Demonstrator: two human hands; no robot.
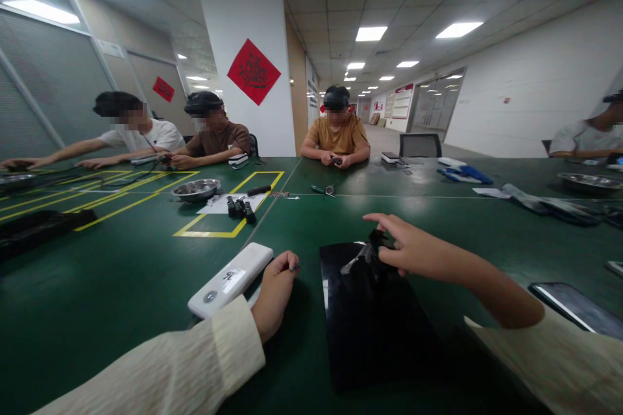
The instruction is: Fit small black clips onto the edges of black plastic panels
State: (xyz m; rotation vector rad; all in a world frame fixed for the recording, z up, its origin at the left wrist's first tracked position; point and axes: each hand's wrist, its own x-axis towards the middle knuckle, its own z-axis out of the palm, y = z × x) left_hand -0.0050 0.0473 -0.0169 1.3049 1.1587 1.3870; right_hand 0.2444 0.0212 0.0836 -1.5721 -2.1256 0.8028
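- The left hand [275, 292] rested on the green counter [121, 311], fingers curled tight around a small blue-tipped tool [293, 267]; only the tip showed above the fist
- The right hand [413, 251] lay further forward, fingers pinched on a small black part [376, 241], from which a silvery piece projected to the left
- The small black part sat at the far edge of a black mat [374, 331], which lay flat on the counter between the two forearms
- The two hands were apart, each occupied with its own item
- A white power bank [230, 279] lay at an angle on the counter, just left of the left hand
- A dark phone [579, 308] lay face up beside the right forearm
- Further off, a steel bowl [196, 189] stood near a cluster of black pieces [240, 207] on a white sheet, inside a yellow-marked box
- Three persons sat along the far side and a fourth at the right edge, their hands well apart from the wearer's
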